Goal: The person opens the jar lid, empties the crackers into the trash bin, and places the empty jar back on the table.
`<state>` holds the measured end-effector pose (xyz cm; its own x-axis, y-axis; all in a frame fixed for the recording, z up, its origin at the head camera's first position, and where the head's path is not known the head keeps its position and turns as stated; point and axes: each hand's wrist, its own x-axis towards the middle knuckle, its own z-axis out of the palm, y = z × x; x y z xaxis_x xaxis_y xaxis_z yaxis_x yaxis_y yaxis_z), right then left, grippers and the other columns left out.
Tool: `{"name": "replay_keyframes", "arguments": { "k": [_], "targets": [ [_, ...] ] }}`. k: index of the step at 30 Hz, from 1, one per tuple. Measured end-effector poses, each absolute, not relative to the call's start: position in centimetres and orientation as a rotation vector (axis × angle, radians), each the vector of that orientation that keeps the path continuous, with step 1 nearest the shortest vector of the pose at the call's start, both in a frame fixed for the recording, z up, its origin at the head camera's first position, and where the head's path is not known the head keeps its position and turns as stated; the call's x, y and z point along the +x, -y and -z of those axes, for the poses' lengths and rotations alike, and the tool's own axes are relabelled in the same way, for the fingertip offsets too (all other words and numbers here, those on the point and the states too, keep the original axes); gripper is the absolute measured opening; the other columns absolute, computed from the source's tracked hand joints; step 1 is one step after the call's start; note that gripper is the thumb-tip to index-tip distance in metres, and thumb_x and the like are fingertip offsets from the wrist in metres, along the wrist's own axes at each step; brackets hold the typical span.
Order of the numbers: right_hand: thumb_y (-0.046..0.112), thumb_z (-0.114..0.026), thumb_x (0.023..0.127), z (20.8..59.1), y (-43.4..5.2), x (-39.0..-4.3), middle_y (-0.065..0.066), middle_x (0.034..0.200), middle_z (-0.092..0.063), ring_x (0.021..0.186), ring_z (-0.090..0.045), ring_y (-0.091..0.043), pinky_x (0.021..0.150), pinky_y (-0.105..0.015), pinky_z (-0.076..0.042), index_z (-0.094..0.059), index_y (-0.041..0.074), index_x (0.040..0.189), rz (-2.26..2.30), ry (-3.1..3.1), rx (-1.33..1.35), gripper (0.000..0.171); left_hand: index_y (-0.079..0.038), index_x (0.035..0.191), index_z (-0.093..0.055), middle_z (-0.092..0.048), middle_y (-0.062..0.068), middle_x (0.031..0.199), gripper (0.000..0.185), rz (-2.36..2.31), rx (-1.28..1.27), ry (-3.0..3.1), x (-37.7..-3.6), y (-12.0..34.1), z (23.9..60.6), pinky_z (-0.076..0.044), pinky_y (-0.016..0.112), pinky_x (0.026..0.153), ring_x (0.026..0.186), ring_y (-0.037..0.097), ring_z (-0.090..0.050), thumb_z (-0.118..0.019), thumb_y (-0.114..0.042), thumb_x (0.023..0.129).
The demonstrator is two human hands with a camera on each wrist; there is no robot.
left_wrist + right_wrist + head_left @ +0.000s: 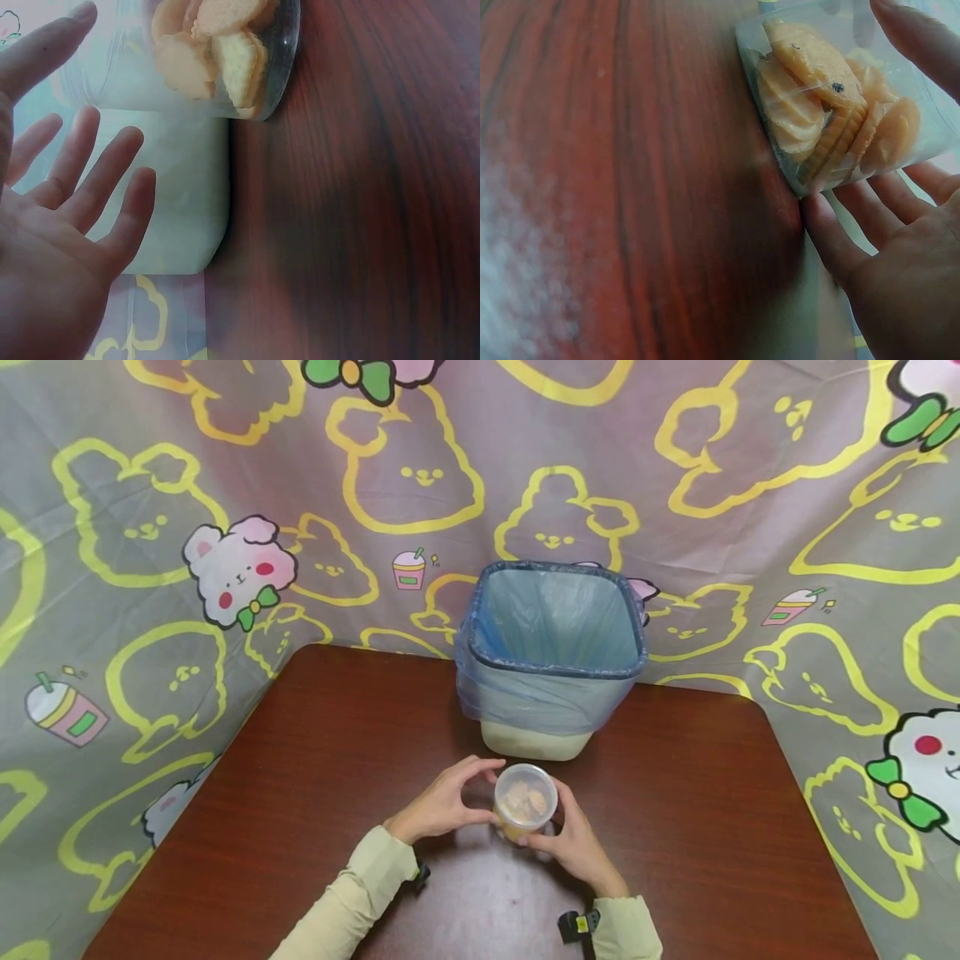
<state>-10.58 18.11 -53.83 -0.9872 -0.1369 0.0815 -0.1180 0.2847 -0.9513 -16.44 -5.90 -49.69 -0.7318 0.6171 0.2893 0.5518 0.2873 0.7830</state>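
A small round clear plastic container with pale orange round biscuits inside stands on the dark reddish-brown wooden counter, a little below the centre of the head view. It is just in front of the square bin, which is cream-coloured and lined with a thin blue plastic bag; the bin is in the centre of the frame, at the back edge of the counter.

The right hand holds the container from the lower right side. In the right wrist view its fingers curl around the wall of the container and the thumb is on the upper right side, so this hand is clamped on it.

The left hand is on the left side of the container. In the left wrist view the fingers are spread and nearly straight, a little apart from the container; only the fingertip at the upper left seems to reach its wall, but I cannot tell for sure if it touches.

Both arms wear light yellow-green sleeves. A grey curtain with yellow cartoon outlines hangs around the counter.
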Motion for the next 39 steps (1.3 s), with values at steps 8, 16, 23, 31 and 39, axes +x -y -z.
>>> {"name": "replay_keyframes", "arguments": {
  "k": [8, 16, 23, 31, 39],
  "targets": [
    [0.015, -0.091, 0.062, 53.8, -18.0, -10.7, -0.010, 0.137, -0.052, 0.121, -0.053, -0.026, 0.097, -0.026, -0.044, -0.039, 0.016, 0.141, 1.872, -2.483, -0.235, 0.095, -0.018, 0.136, -0.053, -0.061, 0.006, 0.109, 0.076, -1.446, 1.113, -2.509, -16.5, 5.6, 49.8, -0.046, 0.046, 0.097, 0.105, 0.025, -0.060, -0.088, -0.023, 0.069],
    [0.017, -0.091, 0.062, 53.8, -18.0, -10.7, -0.009, 0.137, -0.052, 0.123, -0.051, -0.024, 0.098, -0.027, -0.044, -0.039, 0.017, 0.141, 1.858, -2.495, -0.227, 0.095, -0.020, 0.138, -0.051, -0.058, 0.001, 0.120, 0.079, -1.440, 1.106, -2.491, -16.6, 5.3, 50.0, -0.048, 0.041, 0.098, 0.113, 0.019, -0.058, -0.088, -0.028, 0.069],
    [0.016, -0.091, 0.062, 53.8, -18.1, -10.7, -0.009, 0.137, -0.053, 0.123, -0.051, -0.024, 0.099, -0.027, -0.044, -0.040, 0.015, 0.140, 1.865, -2.496, -0.249, 0.093, -0.017, 0.141, -0.047, -0.055, 0.004, 0.128, 0.084, -1.412, 1.099, -2.460, -16.5, 4.6, 50.0, -0.048, 0.040, 0.099, 0.117, 0.021, -0.055, -0.088, -0.028, 0.068],
    [0.016, -0.090, 0.065, 53.6, -18.2, -10.6, -0.009, 0.139, -0.051, 0.122, -0.054, -0.026, 0.098, -0.031, -0.045, -0.039, 0.015, 0.142, 1.852, -2.489, -0.265, 0.092, -0.018, 0.145, -0.042, -0.051, 0.001, 0.133, 0.093, -1.357, 1.138, -2.485, -16.6, 3.8, 50.1, -0.044, 0.036, 0.102, 0.121, 0.019, -0.052, -0.089, -0.033, 0.066],
    [0.019, -0.089, 0.067, 53.6, -18.3, -10.6, -0.009, 0.140, -0.049, 0.122, -0.052, -0.026, 0.097, -0.033, -0.046, -0.038, 0.015, 0.142, 1.840, -2.504, -0.307, 0.090, -0.016, 0.147, -0.038, -0.048, 0.002, 0.136, 0.096, -1.319, 1.120, -2.476, -16.4, 3.1, 50.1, -0.043, 0.038, 0.103, 0.123, 0.019, -0.050, -0.089, -0.032, 0.067]
  ]
}}
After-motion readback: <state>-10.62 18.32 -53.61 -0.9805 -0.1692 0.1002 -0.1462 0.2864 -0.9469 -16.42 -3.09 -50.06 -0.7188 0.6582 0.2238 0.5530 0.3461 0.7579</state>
